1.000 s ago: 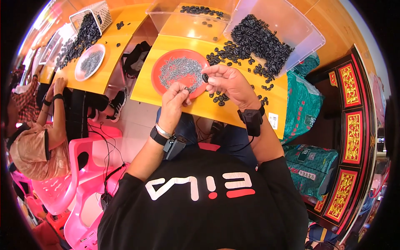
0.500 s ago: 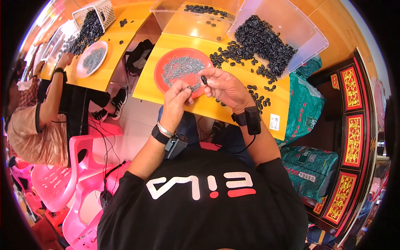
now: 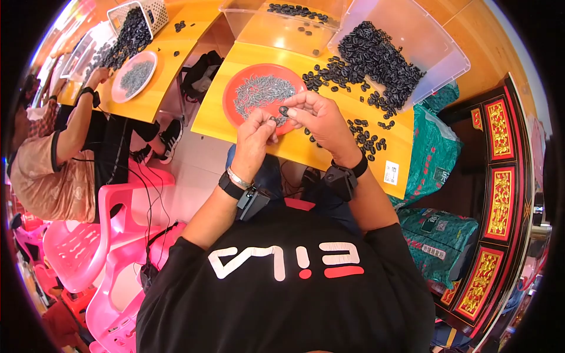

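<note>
Pink chairs (image 3: 88, 267) stand left, green bags (image 3: 426, 235) right, near gilded panels (image 3: 499, 203).

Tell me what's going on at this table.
A person's right hand holds a small black oval piece by the near side of a red plate of thin silvery bits. The left hand, close by, pinches a tiny item I can't make out. More black pieces lie on the yellow table and in a clear bin. At a neighbouring table, another person's hand is near a pale plate.
</note>
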A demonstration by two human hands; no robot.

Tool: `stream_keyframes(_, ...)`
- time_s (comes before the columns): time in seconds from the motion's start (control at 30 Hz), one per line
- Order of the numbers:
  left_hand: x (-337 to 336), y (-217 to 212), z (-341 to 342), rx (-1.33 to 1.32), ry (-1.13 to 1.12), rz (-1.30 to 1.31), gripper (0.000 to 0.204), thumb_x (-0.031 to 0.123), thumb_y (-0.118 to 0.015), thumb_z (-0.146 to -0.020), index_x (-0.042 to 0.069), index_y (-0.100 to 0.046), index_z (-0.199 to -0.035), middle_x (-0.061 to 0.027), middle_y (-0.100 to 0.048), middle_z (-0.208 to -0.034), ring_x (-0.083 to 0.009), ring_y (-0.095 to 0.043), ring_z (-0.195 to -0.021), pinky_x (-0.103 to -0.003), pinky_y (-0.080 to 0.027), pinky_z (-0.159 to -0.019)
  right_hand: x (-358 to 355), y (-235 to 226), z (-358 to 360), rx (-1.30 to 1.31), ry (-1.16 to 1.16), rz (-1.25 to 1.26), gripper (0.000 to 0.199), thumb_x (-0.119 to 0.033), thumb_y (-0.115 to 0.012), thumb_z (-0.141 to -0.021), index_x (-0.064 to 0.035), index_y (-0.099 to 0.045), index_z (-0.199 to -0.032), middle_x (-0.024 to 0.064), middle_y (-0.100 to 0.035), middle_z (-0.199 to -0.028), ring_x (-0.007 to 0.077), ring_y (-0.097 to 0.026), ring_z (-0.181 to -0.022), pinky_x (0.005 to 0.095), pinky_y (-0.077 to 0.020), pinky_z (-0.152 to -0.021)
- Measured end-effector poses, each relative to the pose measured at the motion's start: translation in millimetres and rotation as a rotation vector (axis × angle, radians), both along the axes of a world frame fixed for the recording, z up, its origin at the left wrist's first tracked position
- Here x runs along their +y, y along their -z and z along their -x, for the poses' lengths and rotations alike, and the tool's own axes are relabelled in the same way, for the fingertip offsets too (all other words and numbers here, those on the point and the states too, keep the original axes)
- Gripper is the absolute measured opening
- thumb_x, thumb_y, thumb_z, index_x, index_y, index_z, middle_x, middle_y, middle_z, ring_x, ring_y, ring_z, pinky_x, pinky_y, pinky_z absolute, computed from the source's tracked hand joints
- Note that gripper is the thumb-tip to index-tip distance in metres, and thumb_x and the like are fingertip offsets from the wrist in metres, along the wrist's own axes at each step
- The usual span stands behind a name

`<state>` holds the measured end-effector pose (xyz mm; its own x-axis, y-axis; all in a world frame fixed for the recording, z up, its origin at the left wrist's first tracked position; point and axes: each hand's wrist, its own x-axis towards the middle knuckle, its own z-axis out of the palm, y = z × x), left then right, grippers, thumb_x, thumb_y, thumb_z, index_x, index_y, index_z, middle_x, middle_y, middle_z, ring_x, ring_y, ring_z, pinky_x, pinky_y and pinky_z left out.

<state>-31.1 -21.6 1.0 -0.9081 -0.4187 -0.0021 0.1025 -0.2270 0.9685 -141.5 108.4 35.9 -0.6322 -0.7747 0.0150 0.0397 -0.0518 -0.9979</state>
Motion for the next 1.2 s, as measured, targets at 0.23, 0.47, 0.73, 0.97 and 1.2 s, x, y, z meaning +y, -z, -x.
stream_keyframes(0.23, -0.3, 3.3, 0.5, 0.008, -0.006, 0.103, 0.01, 0.009, -0.049, -0.086, 0.003, -0.05, -0.078, -0.0004, -0.05, -0.067, -0.0076, -0.047, -0.061, -0.022, -0.039, -0.056, -1.7, -0.2, -0.9, 0.006, -0.009, -0.01, 0.017, -0.005, -0.059, -0.086, 0.0006, -0.061, -0.103, 0.0035, -0.064, -0.091, 0.008, -0.061, -0.078, 0.0217, -0.0506, -0.071)
stream_keyframes(0.47, 1.2, 2.1, 0.7, 0.013, -0.015, 0.097, 0.008, 0.007, -0.049, -0.085, 0.002, -0.05, -0.079, -0.0004, -0.049, -0.067, -0.0077, -0.046, -0.06, -0.022, -0.039, -0.056, -1.5, 2.3, 0.7, 0.04, 0.001, -0.036, 0.017, -0.003, -0.059, -0.086, 0.001, -0.061, -0.102, 0.0043, -0.065, -0.092, 0.0085, -0.061, -0.079, 0.022, -0.0512, -0.072)
stream_keyframes(0.73, 1.4, 1.7, -0.1, -0.003, -0.017, 0.094, 0.008, 0.006, -0.05, -0.085, 0.002, -0.05, -0.078, -0.0003, -0.049, -0.066, -0.0076, -0.046, -0.059, -0.022, -0.039, -0.055, -2.5, 4.2, -2.5, 0.041, 0.016, -0.029, 0.016, -0.006, -0.058, -0.085, 0.0026, -0.062, -0.098, 0.0031, -0.064, -0.084, 0.0074, -0.059, -0.075, 0.022, -0.0494, -0.069)
stream_keyframes(0.97, 1.9, 0.4, -0.9, -0.009, 0.001, 0.096, 0.009, 0.01, -0.05, -0.087, 0.004, -0.05, -0.08, 0.0, -0.051, -0.067, -0.0075, -0.047, -0.06, -0.022, -0.039, -0.057, -5.0, 3.2, -6.7, 0.065, -0.009, -0.039, 0.016, -0.006, -0.057, -0.085, 0.0033, -0.062, -0.097, 0.0041, -0.065, -0.084, 0.0084, -0.061, -0.076, 0.0225, -0.0499, -0.069)
stream_keyframes(1.2, 4.4, 3.3, -0.2, -0.033, -0.001, -0.05, 0.009, 0.013, -0.049, -0.088, 0.006, -0.051, -0.082, 0.0, -0.052, -0.066, -0.0082, -0.048, -0.06, -0.022, -0.039, -0.058, -6.3, 14.2, -8.9, 0.109, 0.025, -0.056, 0.016, -0.005, -0.057, -0.085, 0.0032, -0.061, -0.097, 0.0054, -0.066, -0.084, 0.0087, -0.062, -0.077, 0.0228, -0.0501, -0.069)
